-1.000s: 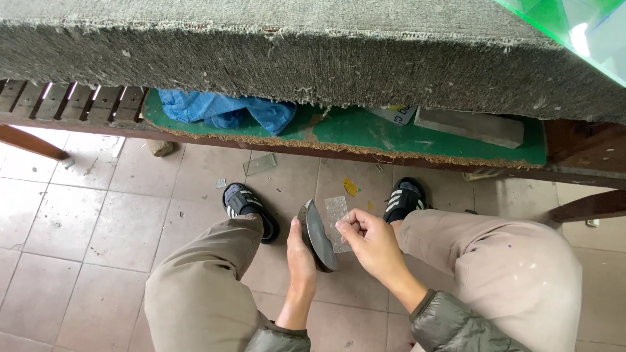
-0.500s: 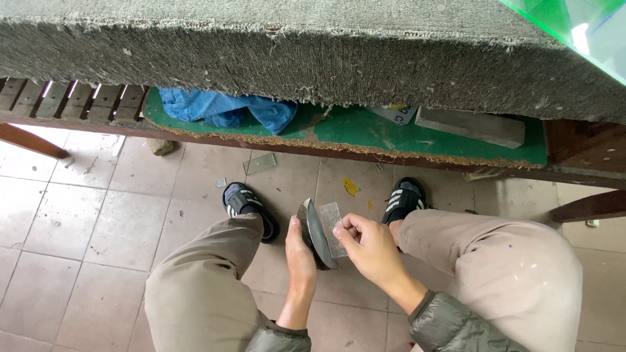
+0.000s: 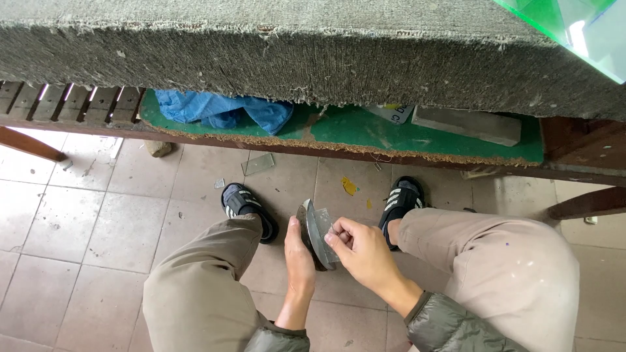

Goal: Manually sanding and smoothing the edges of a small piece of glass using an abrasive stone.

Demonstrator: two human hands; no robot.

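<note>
Soft, even daylight, faint shadows under the shelf [image 3: 339,140], sharp focus, slight wide-angle bending at edges.

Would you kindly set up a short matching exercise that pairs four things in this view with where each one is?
Things:
1. blue cloth
2. grey block
3. dark curved piece
4. flat clear shard

Places:
A. lying on the floor tiles below the shelf
B. between the left hand and the right hand
C. right part of the green shelf
D. left part of the green shelf

Pairs: 1-D, 2-C, 3-B, 4-A
</note>
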